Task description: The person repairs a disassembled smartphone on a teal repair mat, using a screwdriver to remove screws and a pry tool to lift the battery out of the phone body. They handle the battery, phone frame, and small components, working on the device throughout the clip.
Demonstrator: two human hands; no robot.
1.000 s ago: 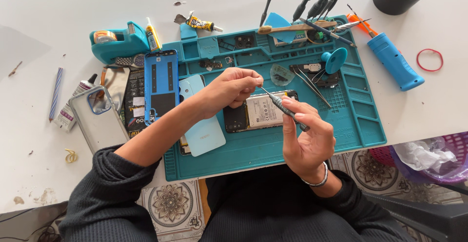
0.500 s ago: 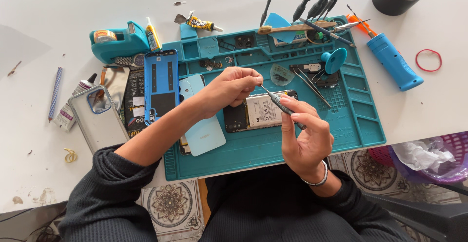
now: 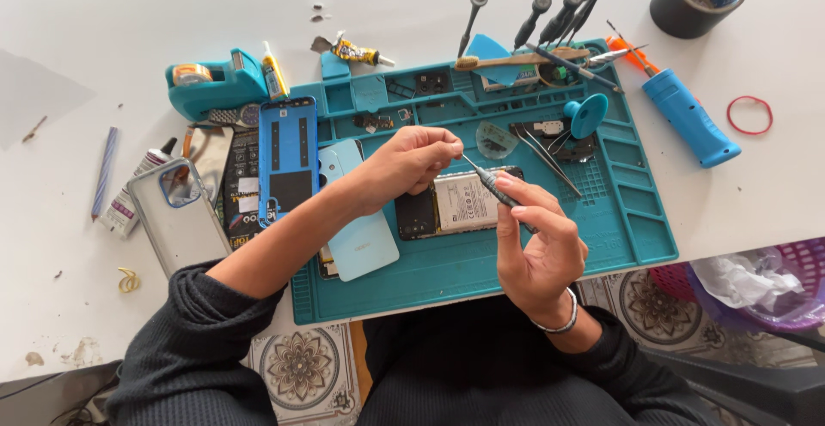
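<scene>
Teal repair mat (image 3: 640, 228) holds opened phone (image 3: 455, 203), tweezers (image 3: 541, 147), suction cup (image 3: 587, 115). Right hand (image 3: 537, 250) grips screwdriver (image 3: 498, 192) above phone; left hand (image 3: 412, 158) pinches its tip, fingers closed.

White table (image 3: 103, 14): broad matte top filling most of the view, evenly lit by soft light, with faint smudges and brown stains toward its near left corner. Floor (image 3: 301, 370): pale tiles with dark ornate floral medallions, visible beyond the table's near edge. Purple plastic basket (image 3: 786, 280): latticed wall, standing on the floor at the right beside the table, holding a crumpled white plastic bag (image 3: 739, 276).
</scene>
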